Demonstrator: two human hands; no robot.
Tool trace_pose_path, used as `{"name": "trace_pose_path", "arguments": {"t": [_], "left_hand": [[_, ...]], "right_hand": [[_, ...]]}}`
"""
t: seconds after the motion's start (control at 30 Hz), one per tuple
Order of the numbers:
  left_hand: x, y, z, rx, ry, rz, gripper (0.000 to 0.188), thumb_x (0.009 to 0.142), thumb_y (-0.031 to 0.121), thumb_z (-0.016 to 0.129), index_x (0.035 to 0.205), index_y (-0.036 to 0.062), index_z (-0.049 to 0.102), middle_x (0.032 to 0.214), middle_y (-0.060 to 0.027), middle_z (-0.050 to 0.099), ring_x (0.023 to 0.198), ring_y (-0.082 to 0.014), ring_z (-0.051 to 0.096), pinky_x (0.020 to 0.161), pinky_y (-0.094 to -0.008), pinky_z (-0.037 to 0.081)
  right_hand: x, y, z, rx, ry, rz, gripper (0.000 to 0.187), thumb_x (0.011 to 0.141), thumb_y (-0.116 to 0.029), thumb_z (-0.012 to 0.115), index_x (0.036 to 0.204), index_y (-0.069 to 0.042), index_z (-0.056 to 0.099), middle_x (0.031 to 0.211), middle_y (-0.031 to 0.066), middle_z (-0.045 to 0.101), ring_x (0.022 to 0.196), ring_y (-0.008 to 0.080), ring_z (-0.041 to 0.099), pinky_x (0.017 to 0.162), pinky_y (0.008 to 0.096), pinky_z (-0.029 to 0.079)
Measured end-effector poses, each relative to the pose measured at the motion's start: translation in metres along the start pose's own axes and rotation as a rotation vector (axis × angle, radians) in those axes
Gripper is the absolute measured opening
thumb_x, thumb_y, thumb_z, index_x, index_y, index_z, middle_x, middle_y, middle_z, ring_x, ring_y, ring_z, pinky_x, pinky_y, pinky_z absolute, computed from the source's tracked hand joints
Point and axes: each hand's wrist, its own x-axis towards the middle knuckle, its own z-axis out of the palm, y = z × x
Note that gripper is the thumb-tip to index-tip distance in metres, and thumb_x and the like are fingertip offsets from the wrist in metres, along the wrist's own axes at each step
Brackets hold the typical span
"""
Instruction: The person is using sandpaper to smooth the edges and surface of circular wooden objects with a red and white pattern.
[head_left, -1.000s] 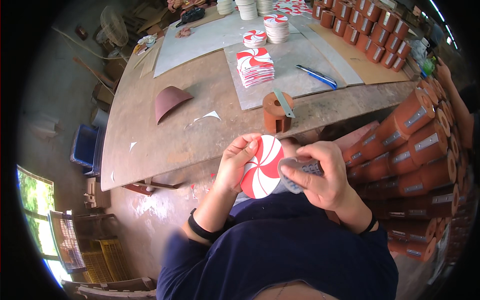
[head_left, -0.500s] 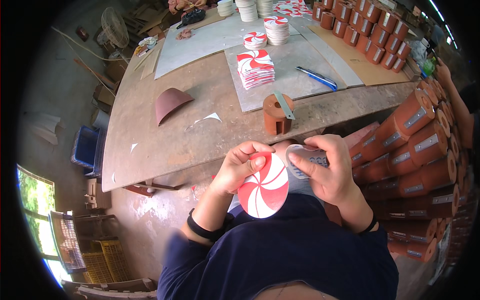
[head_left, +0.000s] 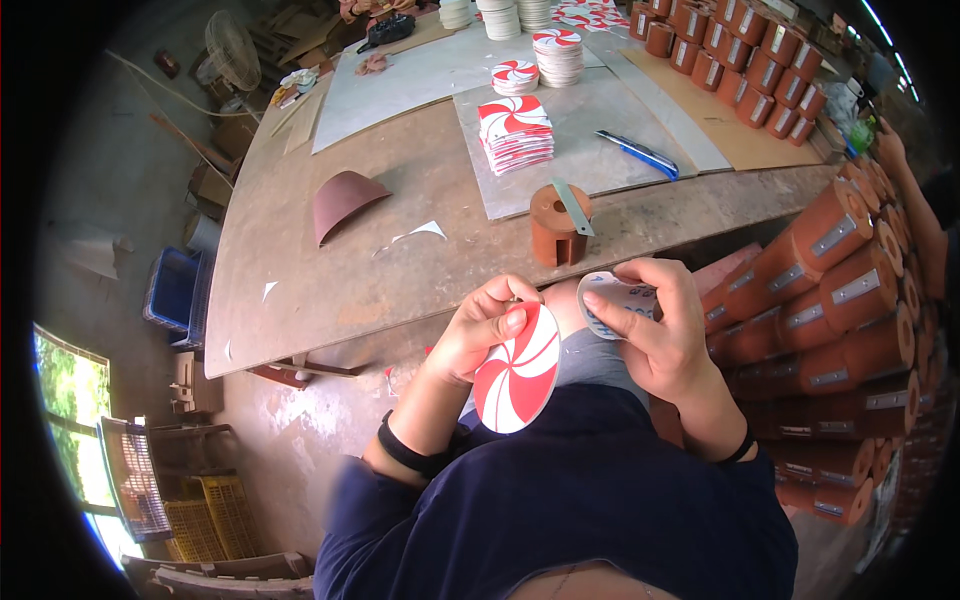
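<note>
Between thumb and fingers, my left hand (head_left: 484,330) pinches the upper edge of a round disc with a red and white swirl (head_left: 517,375). To its right, my right hand (head_left: 662,325) grips a pale piece with bluish print (head_left: 612,305), perhaps backing paper or sandpaper; its kind is unclear. A gap separates the two held pieces. Just beyond them, at the table's near edge, stands a brown cylinder (head_left: 557,225) with a centre hole and a side slot. A metal strip (head_left: 572,207) lies across its top.
Farther back are a stack of swirl-printed squares (head_left: 516,138), stacked swirl discs (head_left: 558,62) and a blue utility knife (head_left: 640,154). A curved brown piece (head_left: 347,203) and paper scraps (head_left: 425,230) lie on the table (head_left: 290,310). Brown cylinders with metal plates (head_left: 835,295) are piled at right.
The swirl disc in my left hand has turned a little, showing narrower, and shifted slightly left. The pale piece in my right hand has tilted and risen slightly. Both hands keep their hold.
</note>
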Motion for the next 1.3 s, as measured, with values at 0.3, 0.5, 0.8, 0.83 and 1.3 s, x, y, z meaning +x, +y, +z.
{"name": "trace_pose_path", "arguments": {"t": [0.3,0.5,0.8,0.83,1.3], "left_hand": [[0.001,-0.004,-0.004,0.013,0.042,-0.014,0.019,0.078,0.009,0.062,0.093,0.0021,0.052,0.082,-0.0043,0.059,0.073,-0.0097,0.056,0.067,-0.0221,0.045],[-0.005,0.002,-0.005,0.167,-0.110,0.022,0.025,0.073,0.012,0.069,0.091,0.0001,0.055,0.081,-0.0040,0.059,0.071,-0.0083,0.054,0.065,-0.0197,0.043],[-0.001,0.004,0.004,0.005,-0.182,-0.117,0.030,0.069,0.009,0.071,0.087,0.0026,0.047,0.072,-0.0030,0.056,0.066,-0.0083,0.054,0.060,-0.0195,0.042],[-0.003,0.002,0.006,0.011,-0.191,-0.118,0.030,0.069,0.009,0.071,0.087,0.0026,0.047,0.072,-0.0030,0.056,0.066,-0.0083,0.054,0.060,-0.0195,0.042],[-0.005,0.016,0.013,1.042,0.068,0.691,0.022,0.070,-0.008,0.065,0.085,0.0000,0.051,0.081,-0.0126,0.060,0.077,-0.0175,0.058,0.067,-0.0275,0.047]], "right_hand": [[0.014,-0.024,-0.013,0.221,-0.060,-0.088,0.037,0.059,-0.001,0.062,0.095,-0.013,0.065,0.096,0.0104,0.049,0.080,0.0243,0.050,0.064,0.0323,0.040],[0.002,-0.007,-0.006,0.071,-0.129,-0.031,0.037,0.064,-0.003,0.064,0.099,-0.016,0.062,0.096,0.0091,0.052,0.081,0.0242,0.053,0.067,0.0350,0.041],[-0.003,-0.002,-0.009,0.182,-0.028,0.105,0.045,0.060,0.006,0.061,0.102,-0.013,0.061,0.098,0.0122,0.050,0.083,0.0253,0.052,0.065,0.0313,0.041],[-0.005,-0.006,-0.010,0.175,-0.020,0.103,0.045,0.060,0.006,0.061,0.102,-0.013,0.061,0.098,0.0122,0.050,0.083,0.0253,0.052,0.065,0.0313,0.041],[-0.032,-0.003,-0.007,1.697,-0.197,0.584,0.021,0.066,0.005,0.062,0.087,0.002,0.063,0.132,0.0294,0.025,0.089,0.0200,0.053,0.083,0.0338,0.042]]}}
